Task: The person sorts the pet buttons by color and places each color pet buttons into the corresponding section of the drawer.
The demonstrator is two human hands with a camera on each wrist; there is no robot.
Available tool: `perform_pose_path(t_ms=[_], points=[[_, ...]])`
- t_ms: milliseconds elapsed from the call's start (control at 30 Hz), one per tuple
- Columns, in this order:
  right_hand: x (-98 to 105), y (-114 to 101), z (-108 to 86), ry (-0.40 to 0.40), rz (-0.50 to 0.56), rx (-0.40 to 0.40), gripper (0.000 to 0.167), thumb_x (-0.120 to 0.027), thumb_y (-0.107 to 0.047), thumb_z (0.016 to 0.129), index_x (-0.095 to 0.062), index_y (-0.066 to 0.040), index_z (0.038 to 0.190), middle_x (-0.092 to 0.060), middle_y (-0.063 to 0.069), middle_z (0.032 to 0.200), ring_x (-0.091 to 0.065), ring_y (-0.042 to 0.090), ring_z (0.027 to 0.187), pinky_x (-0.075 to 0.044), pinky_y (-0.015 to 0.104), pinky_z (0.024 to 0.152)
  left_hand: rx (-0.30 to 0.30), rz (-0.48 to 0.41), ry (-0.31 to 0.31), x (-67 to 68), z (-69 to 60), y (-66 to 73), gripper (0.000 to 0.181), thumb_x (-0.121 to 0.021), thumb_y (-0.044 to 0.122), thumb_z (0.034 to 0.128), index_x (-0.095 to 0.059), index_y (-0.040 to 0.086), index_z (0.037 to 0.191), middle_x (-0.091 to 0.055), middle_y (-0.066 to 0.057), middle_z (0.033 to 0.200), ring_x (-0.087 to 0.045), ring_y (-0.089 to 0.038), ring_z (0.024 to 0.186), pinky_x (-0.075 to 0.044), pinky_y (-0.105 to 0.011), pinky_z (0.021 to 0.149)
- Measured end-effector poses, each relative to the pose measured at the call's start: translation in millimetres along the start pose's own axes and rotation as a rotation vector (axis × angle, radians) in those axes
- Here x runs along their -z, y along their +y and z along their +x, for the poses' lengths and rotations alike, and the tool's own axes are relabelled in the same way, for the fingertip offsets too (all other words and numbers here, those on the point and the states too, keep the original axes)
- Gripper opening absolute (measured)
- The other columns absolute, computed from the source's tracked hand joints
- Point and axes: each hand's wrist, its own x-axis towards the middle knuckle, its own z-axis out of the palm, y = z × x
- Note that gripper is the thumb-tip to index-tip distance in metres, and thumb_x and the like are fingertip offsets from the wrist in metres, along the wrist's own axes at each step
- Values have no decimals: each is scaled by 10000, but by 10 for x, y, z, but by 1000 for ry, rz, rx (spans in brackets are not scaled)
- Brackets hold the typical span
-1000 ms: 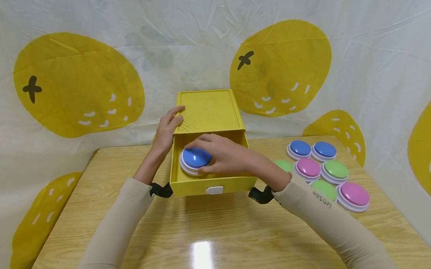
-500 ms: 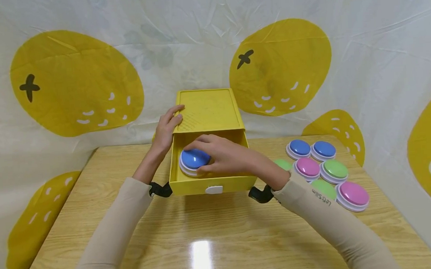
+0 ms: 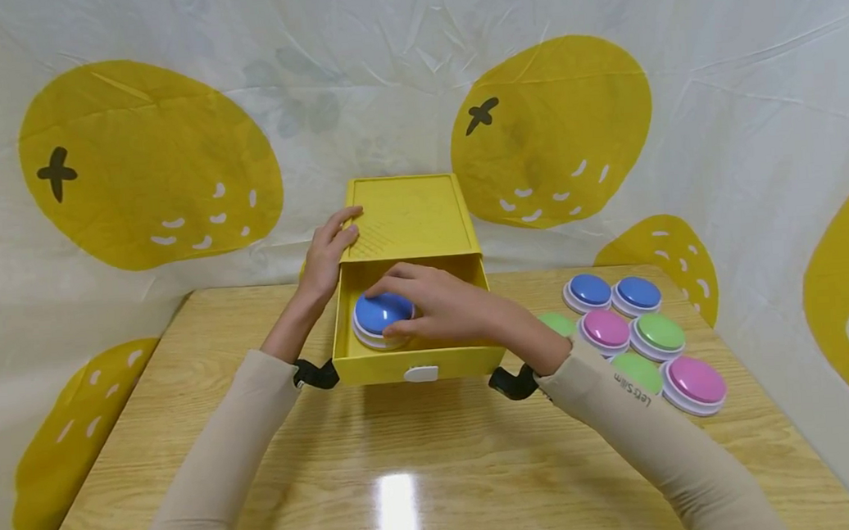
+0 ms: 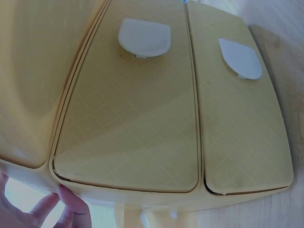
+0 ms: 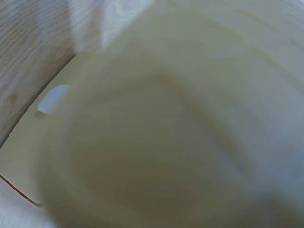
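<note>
Thumb [image 3: 403,328] slightly farther left, right grip [image 3: 438,301] apparently round glossy blue, white-based button [image 3: 379,313], left grip [image 3: 326,255] loose on yellow box [image 3: 414,216]

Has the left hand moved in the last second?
No. In the head view, the left hand still rests on the top left edge of the yellow cabinet, with no visible shift against it.

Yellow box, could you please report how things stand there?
Right hand grips blue button inside open drawer. Left hand touches box edge. No obstruction seen.
</note>
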Motion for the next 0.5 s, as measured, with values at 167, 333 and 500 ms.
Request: perform_pose_path(t_ms=[167,333,500], points=[[4,-5,5,-3,-1,-2,459,-734,-325,973,-628,-162,1389,-596,57,1370,-608,197,1189,-540,370,994,9,-1,7,7,75,-121,471,-444,191,1086,-486,15,1521,-426,-279,1479,-386,-340,1241,-301,-503,1111],[21,1,-24,13,-13,-5,461,-740,-324,968,-629,-171,1388,-598,53,1376,-607,200,1205,-537,369,998,4,-2,13,-7,168,-352,484,-447,306,1091,-497,130,1540,-407,-224,1516,-372,-329,1277,-288,-531,1133],[96,21,-107,108,-13,66,463,-762,-288,954,-643,-118,1368,-630,74,1342,-621,225,1205,-531,386,1011,-24,11,30,-17,185,-416,486,-455,355,1083,-522,161,1523,-431,-206,1494,-379,-334,1275,-289,-549,1135]])
